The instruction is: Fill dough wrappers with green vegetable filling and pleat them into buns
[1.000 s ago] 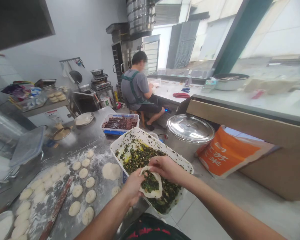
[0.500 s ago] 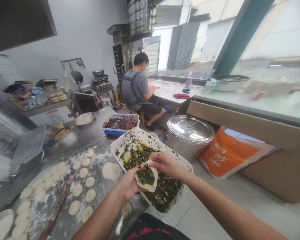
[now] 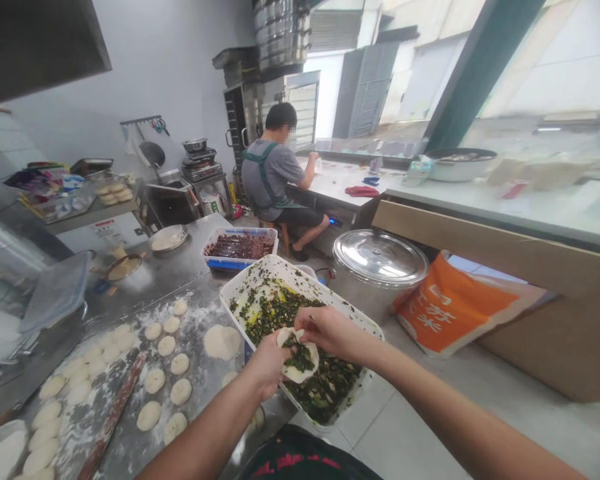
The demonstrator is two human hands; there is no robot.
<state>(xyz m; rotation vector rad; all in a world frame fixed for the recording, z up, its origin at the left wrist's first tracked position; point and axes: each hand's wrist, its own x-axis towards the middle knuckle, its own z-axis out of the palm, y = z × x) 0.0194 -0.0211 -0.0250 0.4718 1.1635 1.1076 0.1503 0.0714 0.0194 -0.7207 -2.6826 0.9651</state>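
White dough wrapper (image 3: 300, 363) with green filling sits over the filling tray (image 3: 240, 283), cupped in left hand (image 3: 267, 363); right hand (image 3: 330, 330) pinches its top edge closed.

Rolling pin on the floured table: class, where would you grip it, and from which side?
Probably mid-shaft, from above: the rolling pin lies flat on the table, with dough discs close along both sides, leaving little room for a sideways reach.

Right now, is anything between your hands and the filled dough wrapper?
Nothing visible. The left hand cups the dough wrapper from below and the right hand pinches its upper edge, both touching it directly, above the tray of green filling.
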